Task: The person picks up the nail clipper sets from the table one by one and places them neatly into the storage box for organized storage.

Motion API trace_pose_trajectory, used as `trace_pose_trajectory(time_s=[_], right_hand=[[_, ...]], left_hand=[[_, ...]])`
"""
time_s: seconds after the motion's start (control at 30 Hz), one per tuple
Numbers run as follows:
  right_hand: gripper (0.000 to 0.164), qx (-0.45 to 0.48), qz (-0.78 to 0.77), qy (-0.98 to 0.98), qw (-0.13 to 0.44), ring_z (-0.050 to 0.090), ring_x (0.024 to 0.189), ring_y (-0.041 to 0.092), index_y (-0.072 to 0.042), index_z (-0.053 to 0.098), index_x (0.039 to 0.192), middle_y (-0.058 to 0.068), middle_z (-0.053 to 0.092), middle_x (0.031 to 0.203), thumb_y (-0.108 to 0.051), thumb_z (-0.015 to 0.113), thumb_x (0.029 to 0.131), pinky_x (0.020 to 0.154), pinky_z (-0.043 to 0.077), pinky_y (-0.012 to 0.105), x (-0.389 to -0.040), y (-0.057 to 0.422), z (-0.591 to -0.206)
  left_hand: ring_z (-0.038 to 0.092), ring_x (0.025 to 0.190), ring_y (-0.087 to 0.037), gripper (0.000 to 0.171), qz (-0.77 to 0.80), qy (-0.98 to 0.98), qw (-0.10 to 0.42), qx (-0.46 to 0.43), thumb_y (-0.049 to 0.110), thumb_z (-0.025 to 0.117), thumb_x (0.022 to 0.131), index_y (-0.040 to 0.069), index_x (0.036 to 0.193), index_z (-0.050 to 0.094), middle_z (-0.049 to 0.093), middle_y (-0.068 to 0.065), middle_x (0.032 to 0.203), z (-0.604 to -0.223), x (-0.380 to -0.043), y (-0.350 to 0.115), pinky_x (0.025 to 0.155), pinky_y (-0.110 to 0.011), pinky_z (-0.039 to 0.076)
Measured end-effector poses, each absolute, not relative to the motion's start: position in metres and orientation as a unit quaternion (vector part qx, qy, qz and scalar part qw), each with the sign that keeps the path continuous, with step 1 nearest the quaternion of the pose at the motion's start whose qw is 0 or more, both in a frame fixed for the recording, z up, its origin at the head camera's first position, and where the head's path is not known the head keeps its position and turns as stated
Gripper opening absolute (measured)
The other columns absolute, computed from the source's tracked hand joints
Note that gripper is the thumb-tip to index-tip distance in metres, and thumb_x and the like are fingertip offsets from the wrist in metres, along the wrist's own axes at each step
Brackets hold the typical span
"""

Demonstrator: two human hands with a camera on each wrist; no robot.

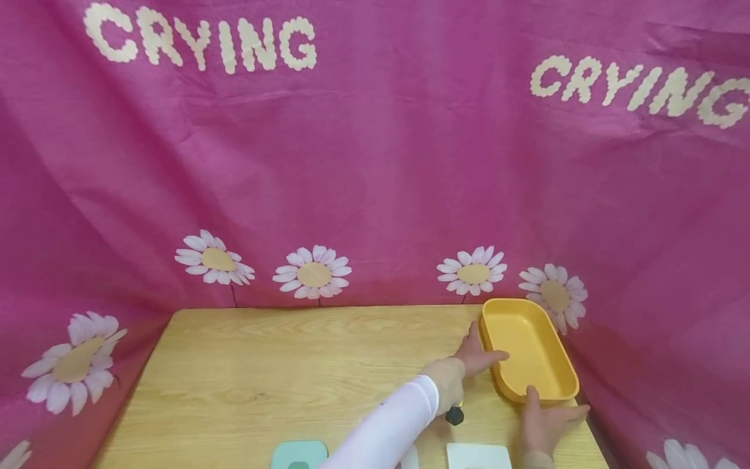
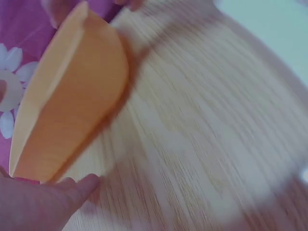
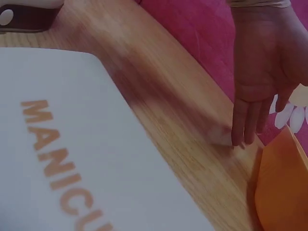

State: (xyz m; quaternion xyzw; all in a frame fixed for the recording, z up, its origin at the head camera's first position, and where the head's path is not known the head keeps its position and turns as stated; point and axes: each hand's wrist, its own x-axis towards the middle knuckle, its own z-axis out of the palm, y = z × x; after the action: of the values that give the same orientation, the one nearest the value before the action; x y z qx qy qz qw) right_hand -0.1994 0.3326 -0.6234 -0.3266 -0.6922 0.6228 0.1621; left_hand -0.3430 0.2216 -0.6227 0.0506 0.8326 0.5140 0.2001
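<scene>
A yellow rectangular tray [image 1: 527,352] with rounded corners sits at the far right corner of the table, and nothing lies in it. My left hand [image 1: 469,358] is at its left side, thumb stretched over the rim and fingers along the outer wall. In the left wrist view that hand [image 2: 38,202] is low beside the tray [image 2: 82,91], fingers loose. My right hand [image 1: 545,423] is at the tray's near end, its thumb pointing up at the rim and its fingers spread. The right wrist view has this hand's [image 3: 264,72] fingers straight, beside the tray [image 3: 284,187].
A mint green box [image 1: 299,451] and a white box [image 1: 477,456] with orange lettering stand at the wooden table's [image 1: 263,365] near edge. A small black-ended object [image 1: 454,415] lies partly behind my left forearm. Pink cloth [image 1: 375,163] with printed daisies hangs around the table.
</scene>
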Motion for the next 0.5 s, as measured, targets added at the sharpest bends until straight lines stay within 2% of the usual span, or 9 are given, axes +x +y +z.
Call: trace_pose_trajectory(time_s=[0.13, 0.27, 0.37, 0.5], right_hand=[[0.108, -0.359, 0.615, -0.677, 0.184, -0.029, 0.154, 0.034, -0.01, -0.038, 0.156, 0.019, -0.039, 0.165, -0.025, 0.056, 0.104, 0.123, -0.015, 0.051, -0.209, 0.327, -0.637], [0.103, -0.345, 0.624, -0.675, 0.191, -0.023, 0.155, 0.034, -0.005, -0.032, 0.158, 0.022, -0.031, 0.168, -0.015, 0.054, 0.102, 0.124, -0.014, 0.047, -0.21, 0.327, -0.643], [0.1, -0.335, 0.636, -0.665, 0.204, -0.017, 0.157, 0.031, -0.004, -0.026, 0.161, 0.02, -0.025, 0.17, -0.007, 0.052, 0.1, 0.125, -0.012, 0.042, -0.208, 0.328, -0.646], [0.09, -0.328, 0.652, -0.645, 0.225, 0.009, 0.159, 0.03, -0.008, -0.005, 0.167, 0.019, 0.003, 0.174, 0.0, 0.052, 0.099, 0.13, 0.004, 0.038, -0.209, 0.33, -0.648]], left_hand=[[0.04, 0.15, -0.026, 0.108, 0.535, 0.821, 0.197, 0.033, 0.034, 0.085, 0.082, 0.011, 0.166, 0.021, 0.042, -0.012, 0.163, -0.624, -0.344, 0.227, 0.122, -0.038, 0.034], [0.044, 0.147, -0.025, 0.104, 0.545, 0.817, 0.187, 0.037, 0.02, 0.084, 0.08, 0.011, 0.165, 0.025, 0.047, -0.011, 0.16, -0.627, -0.344, 0.227, 0.122, -0.037, 0.035], [0.045, 0.146, -0.024, 0.101, 0.542, 0.82, 0.18, 0.043, 0.019, 0.083, 0.079, 0.013, 0.164, 0.028, 0.048, -0.009, 0.159, -0.629, -0.345, 0.228, 0.121, -0.036, 0.036], [0.045, 0.146, -0.025, 0.1, 0.548, 0.817, 0.17, 0.052, 0.02, 0.083, 0.08, 0.014, 0.164, 0.03, 0.049, -0.009, 0.159, -0.629, -0.35, 0.23, 0.121, -0.037, 0.037]])
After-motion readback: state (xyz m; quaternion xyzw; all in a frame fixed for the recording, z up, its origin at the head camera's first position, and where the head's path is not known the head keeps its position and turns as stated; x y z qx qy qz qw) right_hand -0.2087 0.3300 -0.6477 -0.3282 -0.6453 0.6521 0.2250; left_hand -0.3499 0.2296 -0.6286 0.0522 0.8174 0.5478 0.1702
